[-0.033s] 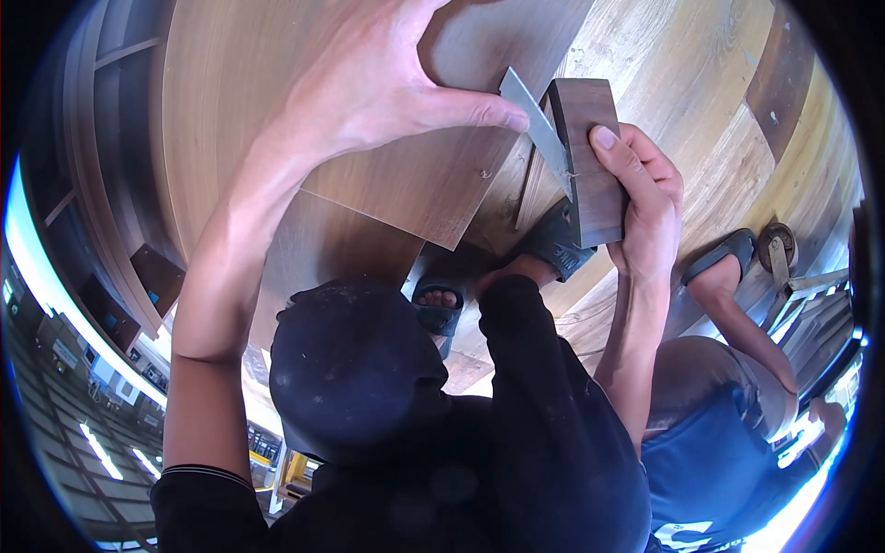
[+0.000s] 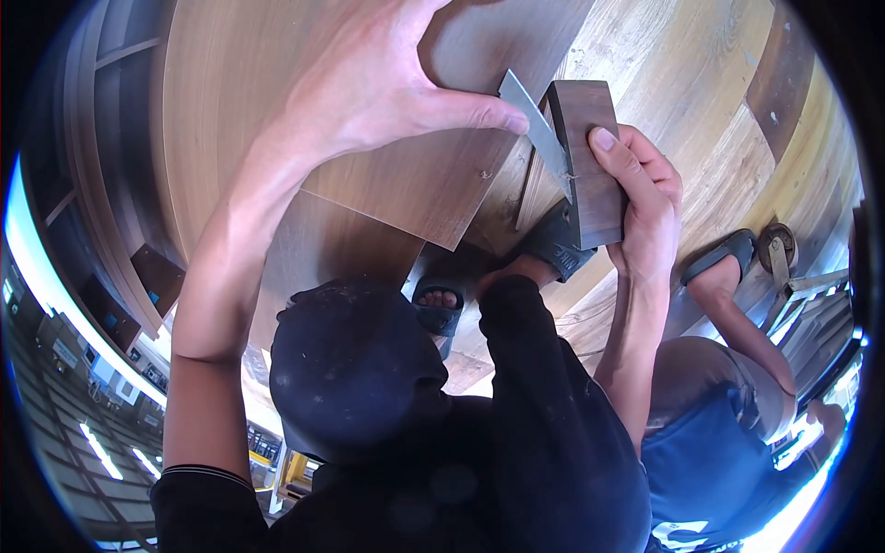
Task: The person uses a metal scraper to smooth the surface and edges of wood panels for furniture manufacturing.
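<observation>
Our left hand (image 2: 364, 88) is spread wide, its thumb lying on a thin grey metal blade (image 2: 546, 146); the other fingers run out of view, so we cannot tell whether they pinch it from behind. Our right hand (image 2: 651, 207) grips a dark wood block (image 2: 597, 203), thumb on the face toward us, fingers curled round its far edge.

To work this well, we should judge that the block needs a firm hold, the blade a steady slant against it, and light, even pressure, our right fingers well behind the edge.

The block sits just right of our left thumb: long, flat-faced, brown-grained, tilted slightly, with a pale curl at its near edge where the blade's lower end meets it. Beneath our left hand spreads a brown board (image 2: 410, 198); below the block is a dark sandal (image 2: 570, 249).
</observation>
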### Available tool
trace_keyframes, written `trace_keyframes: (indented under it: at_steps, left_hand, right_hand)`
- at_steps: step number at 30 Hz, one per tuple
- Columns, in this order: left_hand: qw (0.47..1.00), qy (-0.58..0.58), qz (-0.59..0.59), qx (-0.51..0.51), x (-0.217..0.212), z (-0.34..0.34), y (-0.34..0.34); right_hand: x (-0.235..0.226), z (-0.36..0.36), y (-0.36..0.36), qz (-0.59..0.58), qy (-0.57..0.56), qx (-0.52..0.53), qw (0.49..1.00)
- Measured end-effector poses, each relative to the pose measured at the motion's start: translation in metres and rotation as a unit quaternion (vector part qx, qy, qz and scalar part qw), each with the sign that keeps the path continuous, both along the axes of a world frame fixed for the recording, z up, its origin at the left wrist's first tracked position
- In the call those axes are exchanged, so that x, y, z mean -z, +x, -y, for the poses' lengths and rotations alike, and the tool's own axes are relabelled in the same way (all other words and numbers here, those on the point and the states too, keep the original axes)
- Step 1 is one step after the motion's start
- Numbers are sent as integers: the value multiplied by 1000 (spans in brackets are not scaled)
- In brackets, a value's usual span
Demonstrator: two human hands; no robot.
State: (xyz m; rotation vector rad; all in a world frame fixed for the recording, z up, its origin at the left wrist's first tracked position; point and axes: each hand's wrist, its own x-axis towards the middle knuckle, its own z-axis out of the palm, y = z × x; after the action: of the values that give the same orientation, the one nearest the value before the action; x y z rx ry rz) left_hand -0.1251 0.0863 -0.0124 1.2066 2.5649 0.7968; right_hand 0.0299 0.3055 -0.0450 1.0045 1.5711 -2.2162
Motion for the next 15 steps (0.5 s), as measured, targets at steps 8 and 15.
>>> trace_keyframes:
  at_steps: [8, 15]
  left_hand:
    - [1000, 4, -15, -5, -1, -3, 1]
    - [1000, 6, 10, 2, -1, -4, 0]
  right_hand:
    - [-2, -5, -3, 1, -27, 2, 1000]
    - [4, -5, 5, 1, -48, 6, 999]
